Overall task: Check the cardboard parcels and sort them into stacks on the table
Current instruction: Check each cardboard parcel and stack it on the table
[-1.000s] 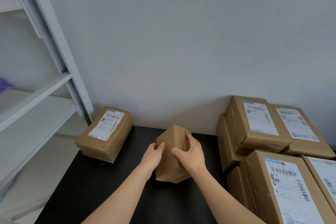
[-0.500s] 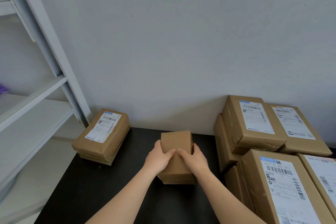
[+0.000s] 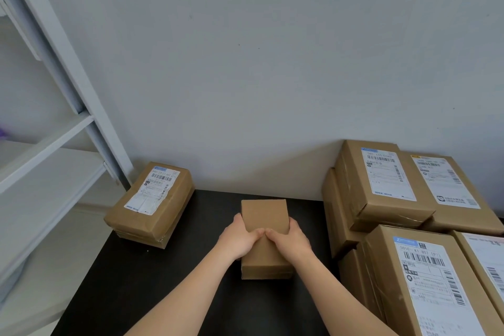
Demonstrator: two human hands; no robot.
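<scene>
Head: parcel (image 3: 264, 214) partly under 2-hand grip (image 3: 245, 240)

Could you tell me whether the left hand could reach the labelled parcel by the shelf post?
Probably yes: only bare black table lies between the left hand and that labelled parcel, though it must first let go of the plain parcel.

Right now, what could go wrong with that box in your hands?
The box, held by the left hand and right hand, shows no label on top, so it might get sorted wrongly. The stack on the left sits at the table corner and seems to hang over the edge; adding the box there might tip it.
</scene>
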